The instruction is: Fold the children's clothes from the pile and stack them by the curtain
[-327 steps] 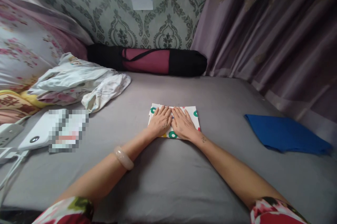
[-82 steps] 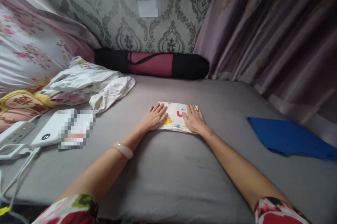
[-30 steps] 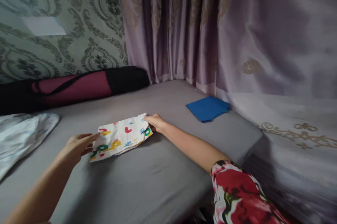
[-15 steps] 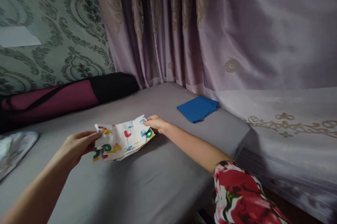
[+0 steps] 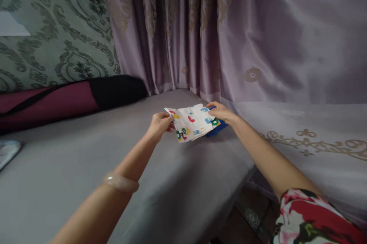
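Note:
A folded white cloth printed with colourful letters is stretched between both hands, above the far part of the bed. My left hand pinches its left edge. On the opposite edge, my right hand grips the cloth with thumb and fingers. Behind and partly under it shows a folded blue cloth, mostly hidden by the white one and my right hand. Whether the two cloths touch, I cannot tell.
The grey sheet covers the bed. A long maroon and black bag lies against the patterned wall. Purple curtains hang along the back and right. At the left edge is part of a pale rounded item.
Both hands have carried the printed cloth to the right and farther away, over to the blue cloth, which it now partly covers. The view has turned slightly to the right.

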{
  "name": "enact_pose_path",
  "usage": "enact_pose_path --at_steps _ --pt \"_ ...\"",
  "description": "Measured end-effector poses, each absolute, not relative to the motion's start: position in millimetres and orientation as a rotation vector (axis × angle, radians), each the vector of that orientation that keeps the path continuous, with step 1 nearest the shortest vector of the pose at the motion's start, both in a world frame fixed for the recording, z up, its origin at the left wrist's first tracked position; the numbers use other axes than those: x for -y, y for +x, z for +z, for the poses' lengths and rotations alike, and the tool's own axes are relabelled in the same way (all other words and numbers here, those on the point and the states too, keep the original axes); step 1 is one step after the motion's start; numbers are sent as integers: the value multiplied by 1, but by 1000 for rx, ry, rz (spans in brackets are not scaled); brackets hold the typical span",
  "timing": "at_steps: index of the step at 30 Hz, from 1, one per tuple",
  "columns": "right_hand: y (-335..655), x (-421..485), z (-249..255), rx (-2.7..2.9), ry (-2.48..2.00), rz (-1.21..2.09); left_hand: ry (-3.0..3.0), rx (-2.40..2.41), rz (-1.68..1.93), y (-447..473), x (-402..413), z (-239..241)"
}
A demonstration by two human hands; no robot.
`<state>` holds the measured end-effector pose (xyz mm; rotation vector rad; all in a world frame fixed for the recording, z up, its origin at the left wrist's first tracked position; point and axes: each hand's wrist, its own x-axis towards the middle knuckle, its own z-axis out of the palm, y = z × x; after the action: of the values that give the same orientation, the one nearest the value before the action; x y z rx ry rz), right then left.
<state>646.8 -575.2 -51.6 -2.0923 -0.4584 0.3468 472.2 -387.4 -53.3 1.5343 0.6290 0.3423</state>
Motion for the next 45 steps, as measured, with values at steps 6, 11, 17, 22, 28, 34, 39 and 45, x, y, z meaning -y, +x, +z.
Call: enact_pose_path --at_steps 6,11,17,22,28,34,39,45 --pt "698 604 -50 510 -2297 171 1469 -566 276 529 427 -69" --pt "746 618 -65 544 -2463 49 1382 -556 295 563 453 -81" --pt "778 629 -70 583 -2622 -40 1200 -587 293 590 471 -92" --pt "787 632 -77 609 -2671 -47 1140 -621 287 599 476 -109" --pt "789 633 -95 657 -2721 -89 1206 -703 280 600 472 -131" --pt "776 640 -114 709 -2811 -165 1248 -768 269 599 470 -140" --pt "757 638 -122 705 -2902 -253 1307 -771 272 596 472 -145" --pt "740 608 -126 869 -2910 -388 1470 -648 324 585 475 -161"
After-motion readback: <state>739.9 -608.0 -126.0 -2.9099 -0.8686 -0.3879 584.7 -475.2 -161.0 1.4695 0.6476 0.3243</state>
